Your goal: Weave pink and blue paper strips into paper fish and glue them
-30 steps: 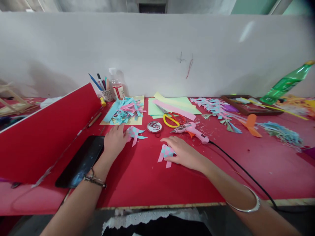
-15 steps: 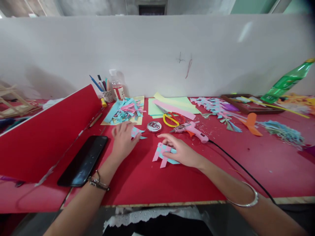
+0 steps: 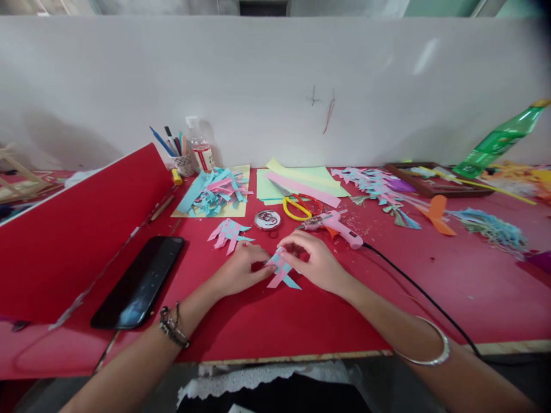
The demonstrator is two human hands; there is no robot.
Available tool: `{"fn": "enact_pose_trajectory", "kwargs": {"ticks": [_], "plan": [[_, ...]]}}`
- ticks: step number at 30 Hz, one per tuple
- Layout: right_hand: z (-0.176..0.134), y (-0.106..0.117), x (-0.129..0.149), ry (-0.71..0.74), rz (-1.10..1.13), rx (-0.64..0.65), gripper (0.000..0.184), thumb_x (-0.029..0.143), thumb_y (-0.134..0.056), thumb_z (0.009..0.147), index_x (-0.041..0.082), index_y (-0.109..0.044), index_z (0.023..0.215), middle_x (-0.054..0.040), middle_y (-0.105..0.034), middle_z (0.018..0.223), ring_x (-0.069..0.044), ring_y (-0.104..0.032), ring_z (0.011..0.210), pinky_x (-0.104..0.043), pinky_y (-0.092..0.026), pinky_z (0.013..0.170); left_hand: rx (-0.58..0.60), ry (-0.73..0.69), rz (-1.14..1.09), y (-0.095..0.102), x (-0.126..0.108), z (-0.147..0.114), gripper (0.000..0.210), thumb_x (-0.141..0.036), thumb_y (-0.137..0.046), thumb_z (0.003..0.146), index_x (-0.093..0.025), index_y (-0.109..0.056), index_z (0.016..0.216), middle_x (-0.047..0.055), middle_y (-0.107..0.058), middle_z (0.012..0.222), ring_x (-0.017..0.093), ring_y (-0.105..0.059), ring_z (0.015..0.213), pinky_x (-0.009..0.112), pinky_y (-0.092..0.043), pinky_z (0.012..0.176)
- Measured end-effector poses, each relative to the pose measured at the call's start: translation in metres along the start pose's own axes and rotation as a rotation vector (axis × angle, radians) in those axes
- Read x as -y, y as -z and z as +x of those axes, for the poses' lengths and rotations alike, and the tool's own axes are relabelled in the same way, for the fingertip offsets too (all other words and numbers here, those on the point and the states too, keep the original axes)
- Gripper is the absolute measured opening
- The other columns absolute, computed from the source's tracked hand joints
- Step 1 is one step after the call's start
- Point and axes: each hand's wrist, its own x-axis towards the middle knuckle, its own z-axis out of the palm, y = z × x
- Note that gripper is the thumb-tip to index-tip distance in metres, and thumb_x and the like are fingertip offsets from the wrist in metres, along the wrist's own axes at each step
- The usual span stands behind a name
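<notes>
A small fish-like piece woven from pink and blue paper strips lies at the table's front middle, its strip ends pointing toward me. My right hand pinches its upper edge between thumb and bent fingers. From the other side, my left hand closes thumb and fingers on its left edge; the fingertips are partly hidden. A second woven paper fish rests flat just beyond my left hand, touched by neither hand. A round dish with dark red thread sits beyond the gap between my hands.
Scissors and a pink glue gun lie beyond my right hand, the gun's black cord running right. Paper strips are heaped at the back. A phone and a slanted red board stand left; a green bottle leans right.
My left hand has moved right and nearer, from the second fish to the woven piece at my right hand. That piece has turned, and the second fish is now uncovered.
</notes>
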Motion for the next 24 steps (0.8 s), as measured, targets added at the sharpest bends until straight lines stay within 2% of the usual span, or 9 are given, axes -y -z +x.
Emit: {"fn": "enact_pose_trajectory", "kwargs": {"ticks": [14, 21, 24], "plan": [[0.0010, 0.0020, -0.0004, 0.026, -0.022, -0.002, 0.009, 0.023, -0.051, 0.080, 0.018, -0.058, 0.078, -0.0017, -0.051, 0.079, -0.012, -0.050, 0.073, -0.025, -0.039, 0.065, 0.017, -0.022, 0.053, -0.0006, 0.0004, -0.0014, 0.032, -0.033, -0.038, 0.086, -0.015, -0.050, 0.063, -0.003, -0.049, 0.062, 0.010, -0.046, 0.062, 0.027, -0.030, 0.072], [0.0006, 0.0028, 0.0006, 0.052, -0.055, -0.056, 0.010, 0.026, -0.055, 0.078, 0.020, -0.061, 0.083, -0.0029, -0.049, 0.086, -0.015, -0.050, 0.085, -0.030, -0.039, 0.080, 0.024, -0.036, 0.048, -0.0022, 0.0013, -0.0009, 0.033, -0.034, -0.038, 0.086, -0.015, -0.050, 0.062, -0.003, -0.050, 0.060, 0.009, -0.046, 0.061, 0.026, -0.031, 0.071], [0.0006, 0.0031, -0.0012, 0.050, -0.060, -0.041, 0.010, 0.028, -0.056, 0.077, 0.020, -0.061, 0.078, -0.0031, -0.049, 0.086, -0.016, -0.050, 0.087, -0.031, -0.039, 0.081, 0.040, -0.046, 0.069, -0.0011, -0.0011, -0.0001, 0.036, -0.034, -0.038, 0.086, -0.015, -0.050, 0.059, -0.003, -0.050, 0.057, 0.009, -0.046, 0.059, 0.026, -0.031, 0.070]]}}
